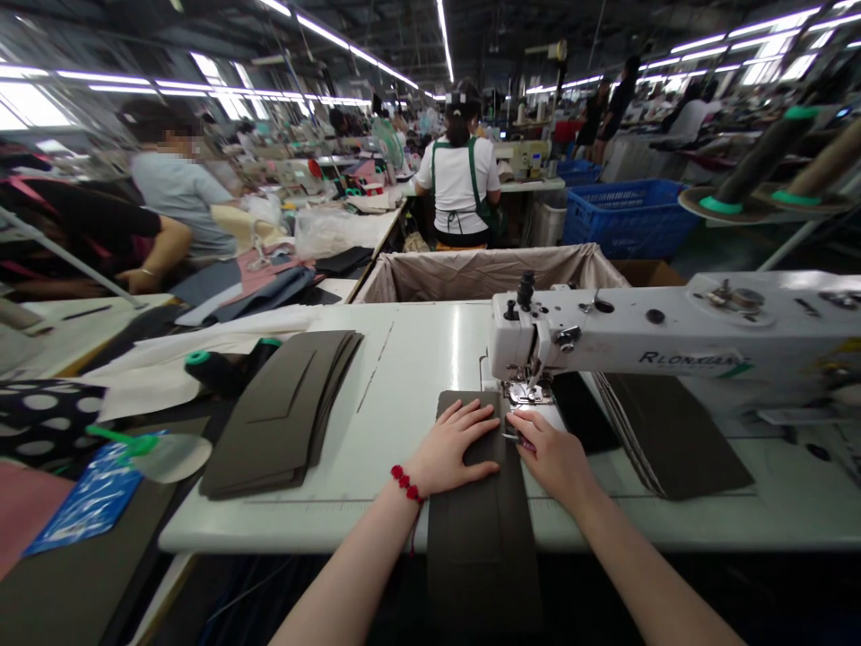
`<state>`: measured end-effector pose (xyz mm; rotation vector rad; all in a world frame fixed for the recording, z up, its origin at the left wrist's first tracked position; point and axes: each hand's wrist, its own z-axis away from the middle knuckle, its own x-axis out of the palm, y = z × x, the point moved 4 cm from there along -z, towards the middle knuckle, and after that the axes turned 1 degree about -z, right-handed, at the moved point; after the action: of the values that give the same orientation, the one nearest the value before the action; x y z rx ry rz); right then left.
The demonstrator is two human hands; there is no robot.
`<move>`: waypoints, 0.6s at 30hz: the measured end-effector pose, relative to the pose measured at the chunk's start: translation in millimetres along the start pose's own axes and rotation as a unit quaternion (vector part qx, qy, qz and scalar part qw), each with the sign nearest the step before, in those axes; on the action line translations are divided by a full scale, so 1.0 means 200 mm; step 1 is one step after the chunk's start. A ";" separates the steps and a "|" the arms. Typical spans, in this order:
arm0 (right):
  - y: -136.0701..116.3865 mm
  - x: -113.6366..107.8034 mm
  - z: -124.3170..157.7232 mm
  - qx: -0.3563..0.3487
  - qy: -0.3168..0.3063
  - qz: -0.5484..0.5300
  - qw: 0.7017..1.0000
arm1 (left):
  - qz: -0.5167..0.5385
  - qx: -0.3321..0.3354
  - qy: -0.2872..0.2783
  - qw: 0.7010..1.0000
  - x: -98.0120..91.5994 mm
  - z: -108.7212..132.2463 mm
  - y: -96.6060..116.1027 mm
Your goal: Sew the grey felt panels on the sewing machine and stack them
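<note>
A dark olive fabric panel (481, 547) lies on the sewing table (404, 359) and hangs over its front edge. My left hand (457, 449) rests flat on the panel with its fingers spread. My right hand (552, 458) is closed at the panel's right edge, just in front of the needle area. Thread snips (512, 437) show partly under its fingers, with a metal tip pointing left; the rest is hidden. The white sewing machine (639, 327) stands behind and to the right, its presser foot (531, 390) just beyond my fingertips.
A stack of olive panels (282, 413) lies at left, another stack (679, 440) at right under the machine arm. Left of the table are a black thread cone (215, 372) and a blue plastic packet (94, 493). Behind stands a cloth-lined bin (484, 274); co-workers sit beyond.
</note>
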<state>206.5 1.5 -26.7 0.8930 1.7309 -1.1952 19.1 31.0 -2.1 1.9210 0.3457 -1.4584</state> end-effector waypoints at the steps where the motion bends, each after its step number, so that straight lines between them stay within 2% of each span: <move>1: 0.00 0.00 0.00 0.000 0.000 0.002 1.000 | 0.003 0.006 -0.003 1.000 0.00 0.00 0.00; 7: -0.01 -0.01 0.00 0.010 0.000 0.025 1.000 | 0.023 0.057 -0.013 0.998 -0.01 0.02 0.03; 18: -0.01 -0.02 0.00 0.010 -0.004 0.029 1.000 | 0.040 0.038 0.009 0.998 -0.01 0.01 0.02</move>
<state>206.8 1.3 -23.1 0.9439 1.6783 -1.1786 18.5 27.0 1.5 1.9853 0.2226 -1.4218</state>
